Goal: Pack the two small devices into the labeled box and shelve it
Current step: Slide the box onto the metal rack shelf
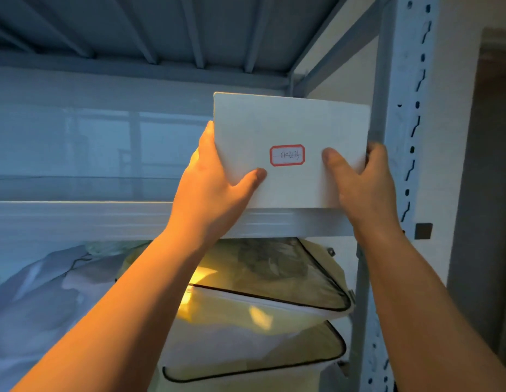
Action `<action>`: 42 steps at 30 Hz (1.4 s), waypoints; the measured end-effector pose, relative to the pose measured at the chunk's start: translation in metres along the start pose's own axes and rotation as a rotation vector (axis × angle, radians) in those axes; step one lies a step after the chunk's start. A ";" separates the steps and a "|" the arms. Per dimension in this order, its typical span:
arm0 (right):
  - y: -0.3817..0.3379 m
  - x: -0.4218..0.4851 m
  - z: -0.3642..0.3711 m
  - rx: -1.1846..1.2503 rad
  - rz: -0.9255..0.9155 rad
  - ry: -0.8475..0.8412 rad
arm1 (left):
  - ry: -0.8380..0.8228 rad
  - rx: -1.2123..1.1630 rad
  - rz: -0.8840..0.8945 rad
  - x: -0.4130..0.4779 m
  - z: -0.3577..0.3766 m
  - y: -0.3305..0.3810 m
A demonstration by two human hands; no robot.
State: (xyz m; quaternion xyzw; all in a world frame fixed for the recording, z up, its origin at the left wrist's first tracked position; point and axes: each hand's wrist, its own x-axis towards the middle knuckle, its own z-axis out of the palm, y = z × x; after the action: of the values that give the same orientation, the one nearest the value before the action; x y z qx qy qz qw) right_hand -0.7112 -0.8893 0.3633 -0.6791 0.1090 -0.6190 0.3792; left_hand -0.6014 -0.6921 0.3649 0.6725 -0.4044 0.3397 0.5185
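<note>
A white box with a red-bordered handwritten label faces me, held at the right end of a grey metal shelf. Its lower edge meets the shelf's front rail. My left hand grips the box's left side, thumb across the front. My right hand grips the right side, thumb near the label. The box is closed, so the two small devices are not visible.
The shelf's perforated right upright stands just beside the box. The ribbed underside of the shelf above hangs overhead. Below lie stacked clear zippered storage bags and pale bundled fabric. A doorway is at far right.
</note>
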 end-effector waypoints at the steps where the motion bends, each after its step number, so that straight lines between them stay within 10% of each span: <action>1: 0.004 0.003 -0.001 0.001 0.003 -0.007 | -0.027 0.014 0.005 0.001 0.003 0.001; 42: 0.020 0.032 0.015 -0.229 0.024 -0.041 | -0.115 0.298 -0.145 0.036 0.042 -0.011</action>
State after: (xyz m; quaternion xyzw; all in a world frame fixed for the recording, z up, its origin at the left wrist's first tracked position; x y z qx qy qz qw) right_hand -0.6837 -0.9172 0.3752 -0.7293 0.1793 -0.5837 0.3086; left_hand -0.5742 -0.7381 0.3818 0.7877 -0.3290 0.3185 0.4121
